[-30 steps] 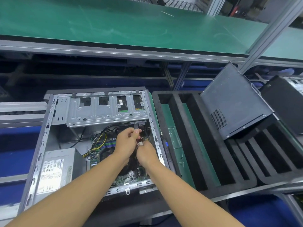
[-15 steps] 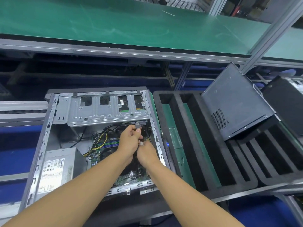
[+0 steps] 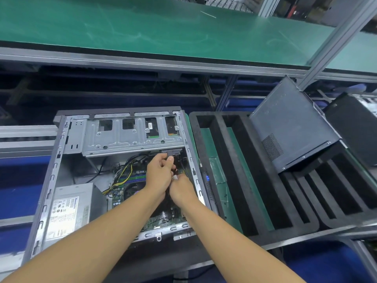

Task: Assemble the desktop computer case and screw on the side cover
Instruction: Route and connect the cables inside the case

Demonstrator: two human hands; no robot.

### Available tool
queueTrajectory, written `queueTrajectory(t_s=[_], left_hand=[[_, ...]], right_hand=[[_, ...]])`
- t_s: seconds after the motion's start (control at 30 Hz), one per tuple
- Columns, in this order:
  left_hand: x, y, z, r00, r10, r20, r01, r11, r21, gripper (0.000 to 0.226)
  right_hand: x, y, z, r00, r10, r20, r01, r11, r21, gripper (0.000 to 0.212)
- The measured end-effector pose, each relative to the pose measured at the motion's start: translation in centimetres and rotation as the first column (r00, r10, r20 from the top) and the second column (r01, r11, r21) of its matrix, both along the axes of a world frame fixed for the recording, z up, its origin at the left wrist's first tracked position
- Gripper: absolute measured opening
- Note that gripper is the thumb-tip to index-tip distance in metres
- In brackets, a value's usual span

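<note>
Green tabletop spans the far side under an aluminium frame; black foam tray lies right of the computer case, the side cover leaning tilted on its far corner; case lies open, power supply near left, drive cage along the far edge; left hand fingers pinch a grey connector just under the cage; right hand fingers, curled, pinch a pale plug.
</note>
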State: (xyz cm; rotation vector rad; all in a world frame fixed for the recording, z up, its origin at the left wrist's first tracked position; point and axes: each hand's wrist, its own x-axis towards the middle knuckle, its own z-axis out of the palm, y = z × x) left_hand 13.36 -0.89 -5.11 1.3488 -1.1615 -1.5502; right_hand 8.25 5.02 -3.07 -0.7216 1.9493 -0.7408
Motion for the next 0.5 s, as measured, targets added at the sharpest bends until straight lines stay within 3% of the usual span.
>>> queueTrajectory(t_s=[0.23, 0.5], left_hand=[[-0.50, 0.26, -0.02, 0.999, 0.033, -0.025, -0.032, 0.998, 0.060, 0.017], [-0.46, 0.49, -0.30, 0.999, 0.044, -0.008, -0.044, 0.998, 0.037, 0.019]], right_hand=[[0.07, 0.19, 0.50, 1.000, -0.006, -0.005, 0.006, 0.999, -0.040, 0.027], [0.22, 0.25, 0.36, 1.000, -0.015, 0.027, 0.016, 0.999, -0.041, 0.025]])
